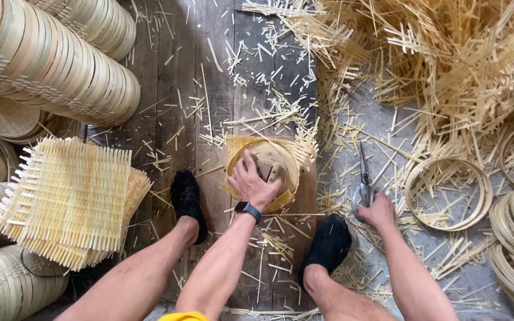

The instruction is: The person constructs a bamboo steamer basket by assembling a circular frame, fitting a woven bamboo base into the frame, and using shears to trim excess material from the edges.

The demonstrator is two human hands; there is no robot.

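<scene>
Scissors (pixel 364 178) lie on the floor right of the round bamboo tray (pixel 263 172), blades pointing away, handles under the right hand (pixel 377 212), fingers curled onto them, while the left hand (pixel 252 184) presses spread on the tray.

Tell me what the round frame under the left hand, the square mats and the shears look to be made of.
Round frame: pale bent bamboo or thin wood strip, unfinished and matte, under the left hand.
Square mats: woven bamboo slats, raw, with ragged protruding ends.
Shears: grey metal with a dull sheen, held by the right hand.
</scene>
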